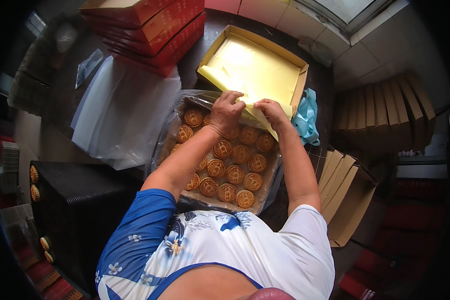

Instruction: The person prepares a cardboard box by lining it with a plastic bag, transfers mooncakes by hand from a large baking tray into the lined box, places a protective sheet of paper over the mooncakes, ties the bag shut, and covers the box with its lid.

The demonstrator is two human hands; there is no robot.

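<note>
Several round mooncakes (216, 168) with stamped tops lie in rows inside a cardboard box (257, 202) lined with clear plastic. At that box's far edge, my left hand (227, 111) is closed on a yellow paper sheet (216, 78), its fingertips partly hidden. My right hand (274, 112) pinches the sheet's near edge between thumb and fingers. Part of this sheet is lifted and folded over a stack of yellow paper (260, 57), which lies in a shallow cardboard tray (303, 77) just beyond.
Red boxes (150, 37) are stacked at the far left, beside clear plastic bags (127, 112). A light-blue plastic bag (306, 117) lies right of the paper tray. Cardboard boxes (345, 192) stand at the right. Dark stacked trays (85, 205) with mooncakes at their edge stand at the left.
</note>
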